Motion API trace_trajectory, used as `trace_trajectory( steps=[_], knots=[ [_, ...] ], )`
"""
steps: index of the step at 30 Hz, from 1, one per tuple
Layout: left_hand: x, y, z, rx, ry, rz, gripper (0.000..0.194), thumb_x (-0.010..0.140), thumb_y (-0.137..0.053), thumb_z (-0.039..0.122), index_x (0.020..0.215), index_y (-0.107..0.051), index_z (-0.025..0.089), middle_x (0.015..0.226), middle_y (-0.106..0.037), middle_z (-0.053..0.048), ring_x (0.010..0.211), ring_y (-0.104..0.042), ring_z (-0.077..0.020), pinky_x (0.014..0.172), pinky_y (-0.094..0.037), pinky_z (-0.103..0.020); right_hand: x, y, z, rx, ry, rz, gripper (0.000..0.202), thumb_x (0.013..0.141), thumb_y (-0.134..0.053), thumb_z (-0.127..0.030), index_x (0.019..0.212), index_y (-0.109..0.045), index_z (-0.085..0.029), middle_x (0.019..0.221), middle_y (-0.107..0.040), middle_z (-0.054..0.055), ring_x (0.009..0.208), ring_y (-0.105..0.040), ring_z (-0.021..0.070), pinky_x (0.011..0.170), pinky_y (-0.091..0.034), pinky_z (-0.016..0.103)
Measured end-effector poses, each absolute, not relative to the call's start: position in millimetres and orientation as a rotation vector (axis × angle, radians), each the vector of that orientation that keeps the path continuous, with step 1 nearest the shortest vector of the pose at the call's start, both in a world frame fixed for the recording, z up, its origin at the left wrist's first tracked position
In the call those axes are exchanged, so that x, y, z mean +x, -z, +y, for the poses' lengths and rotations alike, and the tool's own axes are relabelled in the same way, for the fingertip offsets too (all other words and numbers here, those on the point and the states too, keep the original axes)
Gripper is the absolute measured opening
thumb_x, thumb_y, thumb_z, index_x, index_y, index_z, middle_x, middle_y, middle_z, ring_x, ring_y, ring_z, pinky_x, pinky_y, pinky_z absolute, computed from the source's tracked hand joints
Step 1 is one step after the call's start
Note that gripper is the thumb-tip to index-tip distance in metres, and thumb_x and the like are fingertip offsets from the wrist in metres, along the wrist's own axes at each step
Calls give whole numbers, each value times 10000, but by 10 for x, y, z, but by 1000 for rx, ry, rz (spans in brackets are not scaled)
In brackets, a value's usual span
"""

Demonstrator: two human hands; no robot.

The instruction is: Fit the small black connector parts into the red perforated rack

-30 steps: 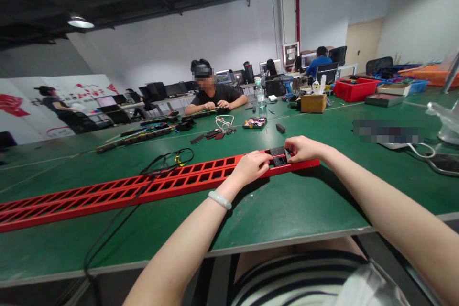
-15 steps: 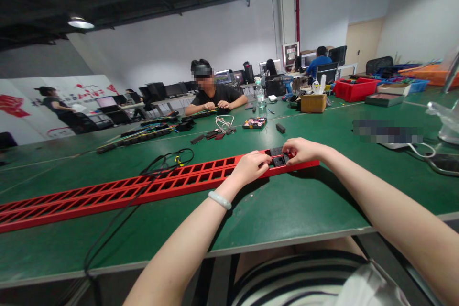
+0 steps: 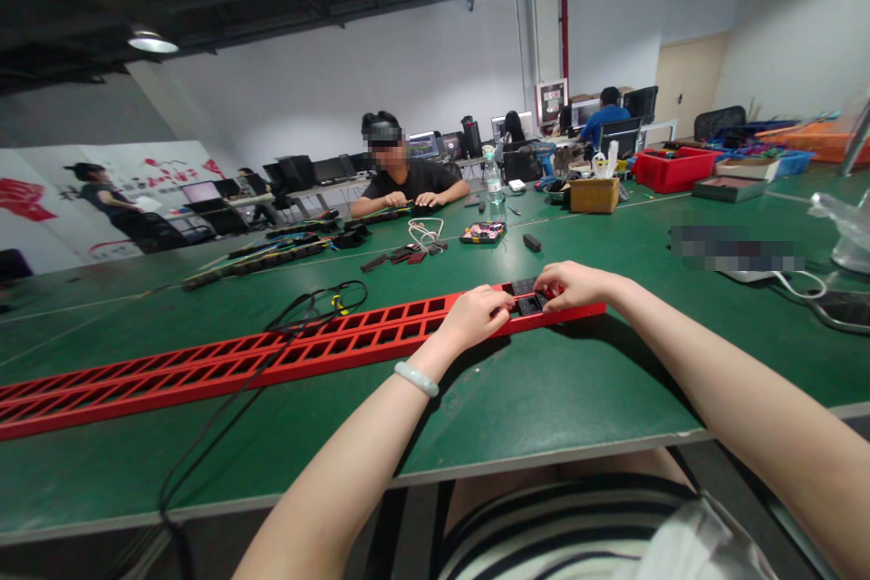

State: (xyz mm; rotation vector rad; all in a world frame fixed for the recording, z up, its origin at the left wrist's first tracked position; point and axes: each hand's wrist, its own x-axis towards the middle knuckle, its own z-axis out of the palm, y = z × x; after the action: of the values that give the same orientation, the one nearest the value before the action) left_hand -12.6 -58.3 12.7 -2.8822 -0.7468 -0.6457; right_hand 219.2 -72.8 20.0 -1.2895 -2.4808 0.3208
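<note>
A long red frame (image 3: pixel 367 345) with two rows of slots lies across the green table, its right end in front of me. Black modules (image 3: pixel 529 304) sit in the slots near that end, between my hands. My left hand (image 3: pixel 478 315) rests on the frame just left of the modules, fingers bent together at its edge; whatever they pinch is too small to tell. My right hand (image 3: pixel 569 285) is curled over the right end, its fingertips at a black piece beside the modules, partly hidden by the fingers.
Black cables (image 3: pixel 262 362) cross the frame on the left. Behind it lie a small black block (image 3: pixel 531 243), a patterned box (image 3: pixel 483 233) and a water bottle (image 3: pixel 492 178). A person (image 3: pixel 401 177) sits opposite. A red bin (image 3: pixel 674 169) stands at the back right.
The black module between my hands appears slightly shifted in its slot. Both hands have kept nearly the same place.
</note>
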Motion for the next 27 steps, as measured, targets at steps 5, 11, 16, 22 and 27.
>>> trace_trajectory(
  steps=[5,11,16,22,27],
  knots=[
    [-123,-124,-583,-2886,642,-758,198,777,-441,170,888,-604,190,805,-616,-16,757,-536,-124,713,-420,-241,2201,-201,-719,-1277,-311,-2503,393,634,-607,-396,957,-631,-173,834,-556,53,707,-510,153,620,-388,229],
    [-123,-119,-581,-2882,628,-763,196,779,-437,167,878,-604,190,806,-615,-14,754,-533,-125,711,-419,-239,2209,-194,-718,-1261,-304,-2517,398,661,-579,-408,976,-628,-171,844,-555,56,707,-515,150,631,-388,228],
    [-128,-117,-578,-2878,637,-759,198,777,-438,166,881,-604,190,802,-614,-17,754,-534,-124,708,-418,-237,2204,-192,-717,-1261,-321,-2513,405,667,-578,-404,992,-623,-166,842,-550,56,700,-514,146,625,-389,227],
    [-125,-123,-583,-2879,653,-761,195,774,-438,163,874,-604,191,796,-614,-14,746,-534,-120,705,-418,-233,2200,-201,-720,-1279,-345,-2501,406,659,-590,-400,993,-628,-174,829,-549,53,677,-511,142,612,-390,227],
    [-121,-126,-590,-2880,657,-765,193,770,-441,161,866,-606,192,791,-616,-12,743,-536,-118,704,-419,-233,2198,-201,-722,-1278,-353,-2496,404,658,-592,-399,993,-631,-176,830,-548,54,679,-513,144,611,-391,229]
  ],
)
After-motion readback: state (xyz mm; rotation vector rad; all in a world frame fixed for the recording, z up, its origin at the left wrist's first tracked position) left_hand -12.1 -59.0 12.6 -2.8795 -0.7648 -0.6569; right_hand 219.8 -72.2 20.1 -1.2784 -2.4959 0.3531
